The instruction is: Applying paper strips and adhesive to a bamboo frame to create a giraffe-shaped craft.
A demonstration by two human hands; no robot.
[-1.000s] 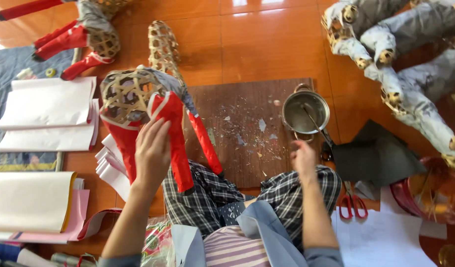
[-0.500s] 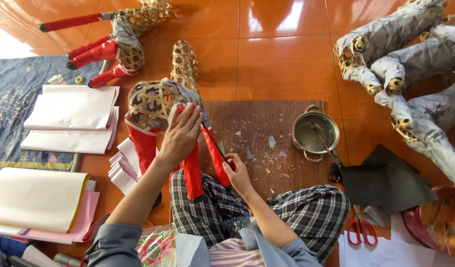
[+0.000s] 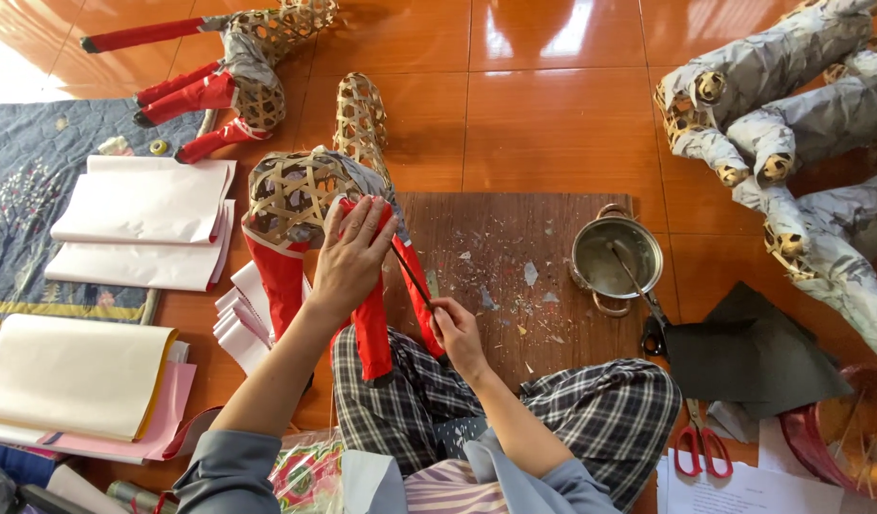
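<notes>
A woven bamboo animal frame [image 3: 300, 190] with red paper-covered legs stands in front of me, over my lap. My left hand [image 3: 351, 255] presses flat on red paper at the top of one leg. My right hand [image 3: 455, 331] holds a thin dark brush [image 3: 412, 276] whose tip points up toward the frame, just beside my left hand. A metal pot [image 3: 617, 257] with a stick standing in it sits on the brown board [image 3: 515, 238] to the right.
Stacks of white, cream and pink paper [image 3: 139, 224] lie at left. Another bamboo frame with red legs [image 3: 224, 71] lies at the back left. Grey paper-covered figures [image 3: 791, 124] lie at right. Black paper [image 3: 753, 347] and red-handled scissors [image 3: 700, 443] rest near my right knee.
My right hand came from the pot to the frame with the brush. My left hand slid up the red leg to its top. The view tilted down slightly.
</notes>
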